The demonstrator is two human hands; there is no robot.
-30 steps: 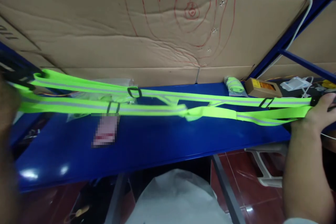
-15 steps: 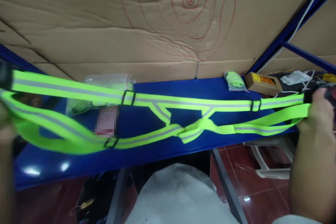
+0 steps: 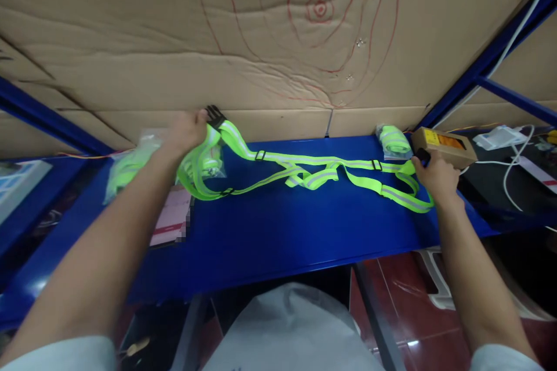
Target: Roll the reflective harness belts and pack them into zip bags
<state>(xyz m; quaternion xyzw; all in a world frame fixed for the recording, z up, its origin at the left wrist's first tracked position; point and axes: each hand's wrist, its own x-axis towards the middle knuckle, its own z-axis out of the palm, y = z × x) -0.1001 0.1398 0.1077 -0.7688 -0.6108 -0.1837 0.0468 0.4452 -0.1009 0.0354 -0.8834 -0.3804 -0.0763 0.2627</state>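
Note:
A neon-yellow reflective vest (image 3: 304, 159), made of straps with grey stripes and black sliders, stretches low across the blue table (image 3: 278, 232). My left hand (image 3: 188, 130) is closed on its left end, beside a black side-release buckle (image 3: 214, 116) that sticks up past the fingers. At the other end, my right hand (image 3: 437, 174) grips the strap by a black buckle part (image 3: 422, 156). Between my hands the straps sag, with a folded, crossed stretch near the middle. A pink printed paper or booklet (image 3: 170, 219) lies under my left forearm, partly hidden.
Behind my left hand lie plastic-bagged yellow straps (image 3: 130, 165); another bagged roll (image 3: 394, 142) sits at the back right beside a small cardboard box (image 3: 448, 148). White cables (image 3: 507, 177) trail at right. Cardboard (image 3: 261, 81) walls the back. A white stool (image 3: 435, 278) stands below.
Both hands have moved forward and closer together, lowering the vest toward the table's back. Its straps, pulled long before, now hang slacker. My view takes in more of both forearms.

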